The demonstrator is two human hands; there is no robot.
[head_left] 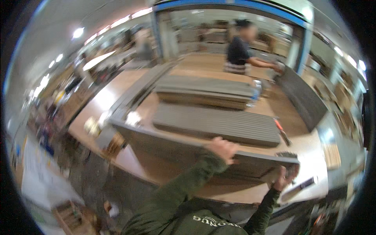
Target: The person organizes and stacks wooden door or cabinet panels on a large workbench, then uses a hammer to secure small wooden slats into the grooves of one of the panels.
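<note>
A long dark grey panel (168, 145) stands tilted on its long edge, across the near side of the table. My left hand (222, 149) is closed over its upper edge, right of the middle. At the panel's right end my right hand (285, 178) grips the corner, its fingers partly blurred. Just beyond the panel lies a stack of grey ridged boards (215, 121). To the right of that stack rests a tool with a red handle (278, 124) and a dark head.
A second stack of grey boards (203, 87) lies farther back, with a clear bottle (256, 91) beside it. Across the table a co-worker (238, 51) handles another dark panel (303, 98). A dark cylinder (305, 185) lies near my right hand. White cloth (133, 118) sits at the left.
</note>
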